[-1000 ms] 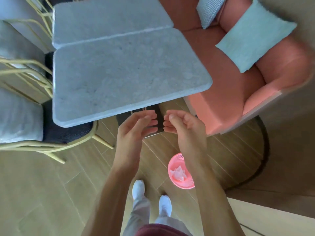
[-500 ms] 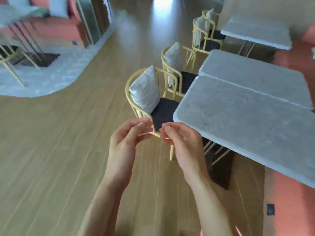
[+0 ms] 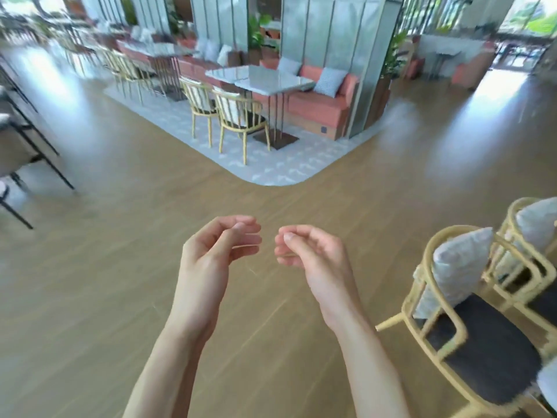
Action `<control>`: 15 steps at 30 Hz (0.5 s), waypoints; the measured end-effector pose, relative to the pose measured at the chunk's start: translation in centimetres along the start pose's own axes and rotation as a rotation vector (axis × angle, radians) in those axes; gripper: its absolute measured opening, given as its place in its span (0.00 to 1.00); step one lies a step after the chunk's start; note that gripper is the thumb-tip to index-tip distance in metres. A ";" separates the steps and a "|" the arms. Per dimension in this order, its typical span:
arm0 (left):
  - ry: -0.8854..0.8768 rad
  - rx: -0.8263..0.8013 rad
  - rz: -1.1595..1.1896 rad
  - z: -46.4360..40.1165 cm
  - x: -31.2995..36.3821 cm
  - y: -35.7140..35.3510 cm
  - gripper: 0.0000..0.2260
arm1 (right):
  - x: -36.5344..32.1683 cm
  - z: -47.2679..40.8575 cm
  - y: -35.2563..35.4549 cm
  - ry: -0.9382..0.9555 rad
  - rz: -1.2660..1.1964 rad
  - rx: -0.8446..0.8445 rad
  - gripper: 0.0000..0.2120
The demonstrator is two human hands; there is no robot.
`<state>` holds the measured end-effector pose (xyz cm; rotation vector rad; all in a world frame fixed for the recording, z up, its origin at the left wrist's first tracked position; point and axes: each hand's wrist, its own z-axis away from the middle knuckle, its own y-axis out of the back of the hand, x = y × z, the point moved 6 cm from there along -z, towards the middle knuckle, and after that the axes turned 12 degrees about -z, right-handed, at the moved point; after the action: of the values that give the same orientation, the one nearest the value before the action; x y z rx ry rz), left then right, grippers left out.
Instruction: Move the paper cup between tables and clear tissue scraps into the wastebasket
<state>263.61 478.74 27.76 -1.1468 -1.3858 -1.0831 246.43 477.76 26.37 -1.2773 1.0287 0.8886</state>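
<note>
Standing out on the open wooden floor (image 3: 90, 297), the person has both hands raised in front of the chest, well away from any table; the left hand (image 3: 215, 251) has its fingers loosely curled with the thumb resting near the forefinger, and the right hand (image 3: 310, 251) is curled the same way, thumb tucked toward the fingertips; neither appears to hold anything, and the two hands are close together but not touching. No paper cup shows anywhere in view; no tissue scraps and no wastebasket either; where they sit I cannot tell from here. A yellow chair (image 3: 470, 327) with a grey cushion (image 3: 458, 267) stands just to the person's right, a second like it behind; across the room, on a pale rug (image 3: 271, 164), a marble-topped table (image 3: 259, 76) stands with two chairs and a coral sofa (image 3: 319, 104) behind it, and its top looks bare, though at that distance small things would be hard to make out. My guess is that this is a walk between tables with nothing carried; how much of the clearing is finished cannot be judged, since none of the task's things are in sight; whatever is left, the next thing will have to be reached and picked up first.
</note>
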 end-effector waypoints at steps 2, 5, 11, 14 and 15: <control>-0.018 0.069 -0.005 -2.5 1.2 3.7 0.10 | -0.1 -2.5 -4.5 0.015 -0.007 -0.076 0.07; -0.056 0.151 -0.042 -6.3 2.7 7.9 0.09 | -0.3 -6.4 -10.0 0.037 0.003 -0.180 0.07; -0.060 0.324 -0.060 -13.8 3.4 12.9 0.10 | -0.2 -16.0 -18.2 0.016 -0.040 -0.343 0.07; -0.068 0.413 -0.059 -18.5 3.6 14.8 0.09 | -0.2 -21.8 -22.0 0.021 -0.086 -0.429 0.06; -0.077 0.440 -0.060 -20.3 3.8 15.3 0.09 | -0.2 -23.8 -23.2 0.026 -0.110 -0.462 0.06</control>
<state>281.45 461.41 34.25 -0.8348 -1.6286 -0.7277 265.70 451.69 33.82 -1.7162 0.7863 1.0635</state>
